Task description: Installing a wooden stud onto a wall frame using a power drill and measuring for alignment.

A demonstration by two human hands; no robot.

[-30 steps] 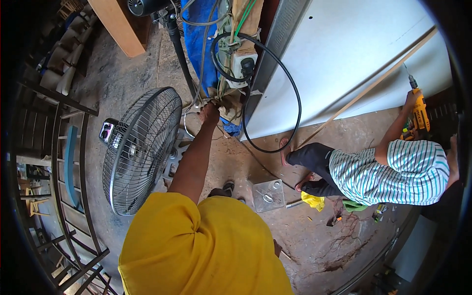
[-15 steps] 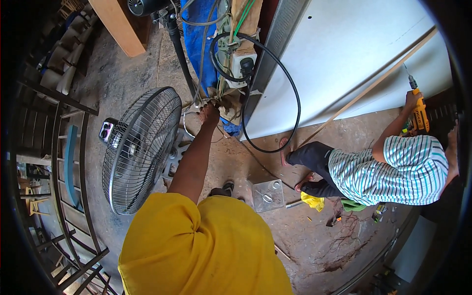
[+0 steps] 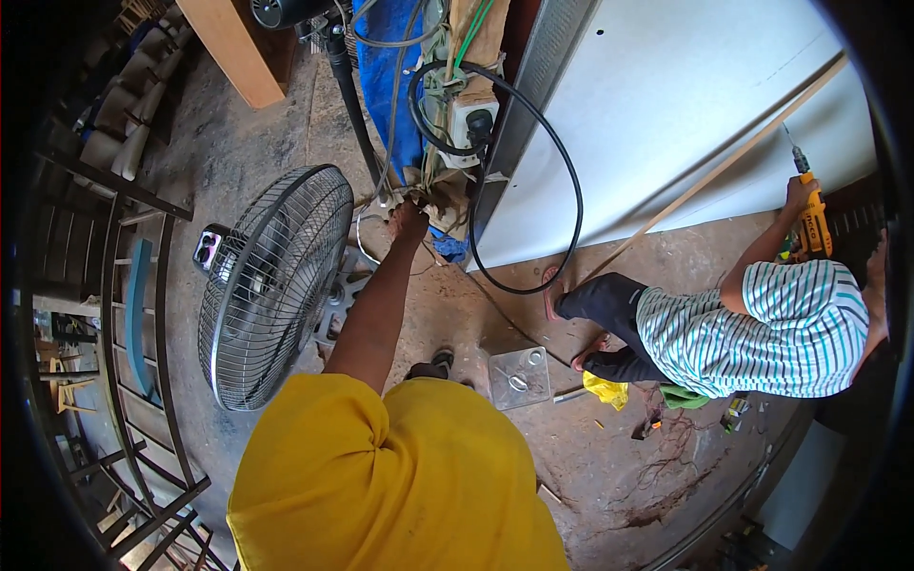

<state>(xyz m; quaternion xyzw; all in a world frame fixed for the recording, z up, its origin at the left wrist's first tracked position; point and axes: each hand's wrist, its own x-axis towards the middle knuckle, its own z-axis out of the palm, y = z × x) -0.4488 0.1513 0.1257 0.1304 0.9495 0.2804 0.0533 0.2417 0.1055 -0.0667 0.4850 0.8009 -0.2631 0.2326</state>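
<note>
My left arm stretches forward from a yellow sleeve. My left hand is at the foot of a bundle of cords, beside a crumpled brown wrapping. Its fingers look curled; what they hold is too small and dark to make out. A thin white cable loops down next to the hand. Above hang a white socket box with a black plug in it and a thick black cable in a wide loop. A large grey fan stands left of my forearm. My right hand is out of view.
At right a crouching person holds a yellow drill near a large white panel. A wooden strip leans on the panel. A clear plastic container and a yellow bag lie on the floor. Metal frames stand far left.
My left hand has shifted very slightly at the same spot by the cords. The other person and the drill have hardly moved.
</note>
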